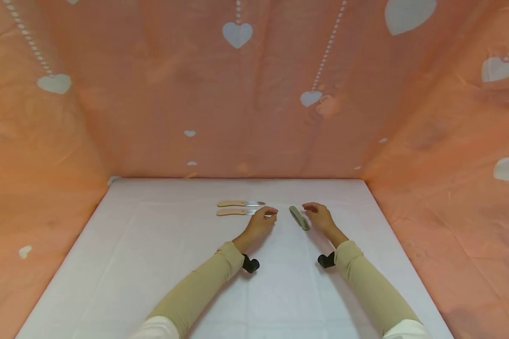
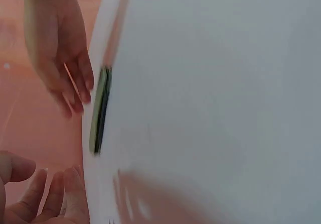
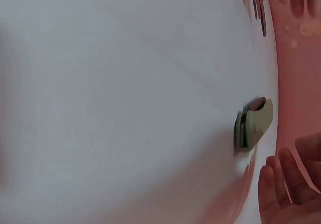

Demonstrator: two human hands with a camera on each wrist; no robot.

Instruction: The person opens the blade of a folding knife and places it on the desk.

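1. Two knives with pale handles are lying side by side at the far middle of the white table, handles to the left, blades to the right; the far knife is lying untouched, while the left hand is resting on the blade end of the near knife
2. The left fingers are curling down over that blade tip; whether they are pinching it or only touching, I cannot tell
3. A grey-green folded tool is lying at a slant just right of the knives, and the right hand is hovering beside it, fingers loosely bent and slightly apart, holding nothing
4. The knives are looking light and stiff, with smooth metal blades that would probably be slippery and sharp, so the handle is likely the safer place to grip
5. The folded tool is looking small, rigid and light; gripping across its long sides should be working best
6. The wrist views are blurring badly: the folded tool's make is hard to read, the left fingers are covering the near blade's tip, and both hands are being cut off at the frame edges there
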